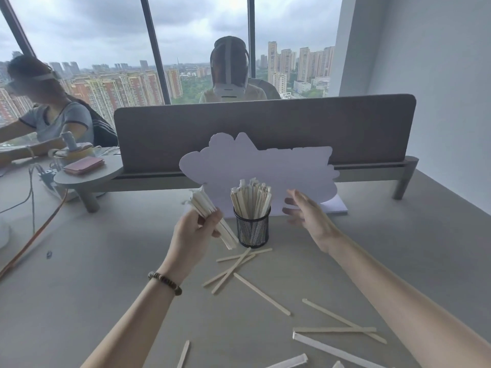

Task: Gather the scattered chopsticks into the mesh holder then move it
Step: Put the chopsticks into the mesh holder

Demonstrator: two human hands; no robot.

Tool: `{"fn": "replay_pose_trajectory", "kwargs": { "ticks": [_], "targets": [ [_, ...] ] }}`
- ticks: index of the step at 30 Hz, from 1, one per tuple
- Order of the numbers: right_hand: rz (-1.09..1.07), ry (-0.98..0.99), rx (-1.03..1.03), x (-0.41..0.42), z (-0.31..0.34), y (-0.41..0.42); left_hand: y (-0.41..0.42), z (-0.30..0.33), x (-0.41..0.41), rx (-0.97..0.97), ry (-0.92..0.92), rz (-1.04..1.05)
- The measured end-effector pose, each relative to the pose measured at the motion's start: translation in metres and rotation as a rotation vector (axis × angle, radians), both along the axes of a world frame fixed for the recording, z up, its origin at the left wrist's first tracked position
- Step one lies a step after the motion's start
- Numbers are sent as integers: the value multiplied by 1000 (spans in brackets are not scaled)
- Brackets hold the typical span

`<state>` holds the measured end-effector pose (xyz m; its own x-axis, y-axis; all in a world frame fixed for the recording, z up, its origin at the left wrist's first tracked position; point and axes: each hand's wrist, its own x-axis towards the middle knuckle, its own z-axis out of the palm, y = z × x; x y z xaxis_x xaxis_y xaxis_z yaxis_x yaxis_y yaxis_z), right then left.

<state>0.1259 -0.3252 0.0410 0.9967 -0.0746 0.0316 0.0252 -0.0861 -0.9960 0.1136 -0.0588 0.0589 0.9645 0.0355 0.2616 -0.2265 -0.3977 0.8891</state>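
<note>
A person stands at a grey surface [106, 261] with both arms reached out over it. The left hand [194, 235] is curled round a bundle of chopsticks [210, 216], gripping it near the middle so the sticks slant up to the left and down toward the base of the mesh holder [253, 229]; a dark beaded bracelet [164, 282] sits on that wrist. The holder, a black wire cup, stands upright on the surface between the two hands, already packed with chopsticks [251, 199] that fan out above its rim. The right hand [305, 213] hangs just to the right of the holder with its fingers spread and loose, holding nothing and not touching the cup. More loose chopsticks [233, 269] lie crossed on the surface just in front of the holder, and others [342, 328] are scattered nearer the lower right edge, some paper-wrapped. Behind the holder a pale cut-out sheet [252, 168] blocks part of a grey divider panel [265, 123]. Beyond the panel a second person [229, 73] sits facing this way, and a third [53, 115] works at the far left, with tall windows and city blocks behind them.
</note>
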Motion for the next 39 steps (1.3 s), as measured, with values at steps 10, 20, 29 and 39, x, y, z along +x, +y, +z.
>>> {"fn": "replay_pose_trajectory", "kwargs": {
  "ticks": [10, 20, 29, 39],
  "targets": [
    [-56, 46, 140, -44, -34, -23, -47, 47, 45, -57, -88, -48],
    [-90, 81, 103, -66, -35, -48, -66, 26, 71, 267, -17, 13],
    [-60, 109, 6, -79, -35, -54, -83, 16, 58, 545, -122, 53],
    [-19, 166, -52, -88, -37, -57, -88, -7, 55, 526, -68, 87]
  ]
}}
